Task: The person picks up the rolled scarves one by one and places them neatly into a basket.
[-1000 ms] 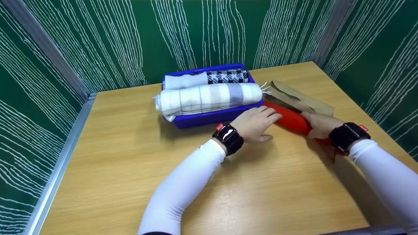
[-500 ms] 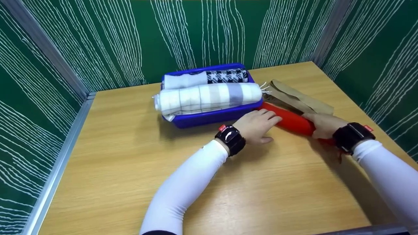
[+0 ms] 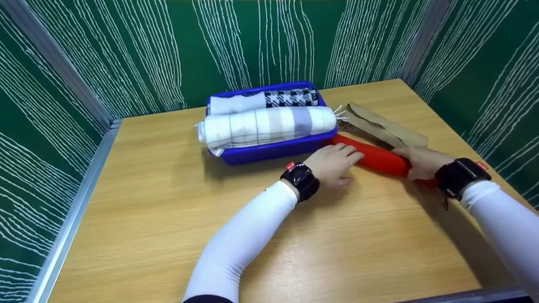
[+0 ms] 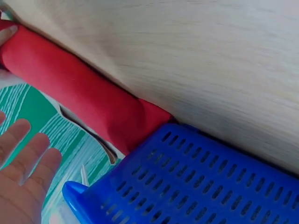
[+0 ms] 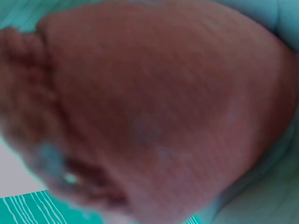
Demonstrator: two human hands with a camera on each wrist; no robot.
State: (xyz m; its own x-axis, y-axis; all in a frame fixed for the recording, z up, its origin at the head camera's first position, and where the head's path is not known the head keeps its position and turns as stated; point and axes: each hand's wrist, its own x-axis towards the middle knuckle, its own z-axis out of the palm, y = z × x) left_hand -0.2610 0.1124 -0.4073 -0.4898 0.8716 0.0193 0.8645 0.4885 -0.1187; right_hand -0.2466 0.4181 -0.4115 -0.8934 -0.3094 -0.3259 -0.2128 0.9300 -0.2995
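Note:
A red rolled cloth [image 3: 381,160], likely a scarf, lies slantwise at the right of the table. One end of it meets the front right corner of the blue basket [image 4: 201,179]. My right hand [image 3: 425,162] grips the other end, fingers over the top and thumb on the near side. My left hand [image 3: 332,164] is beside the basket corner, palm down, its fingers spread and overlapping the roll in the head view. From the left wrist, its fingers [image 4: 44,158] show apart from the cloth. Blurred reddish fabric fills most of the right wrist view.
In the basket lie a white plaid rolled scarf [image 3: 269,126] with fringe and a roll with a black-and-white check [image 3: 290,99]. A brown paper piece [image 3: 385,126] lies behind the red roll. Green walls with white lines enclose the wooden table [image 3: 168,235].
My right hand has shifted slightly to the right along with the end of the red roll. My left hand has moved only a little, staying by the basket corner.

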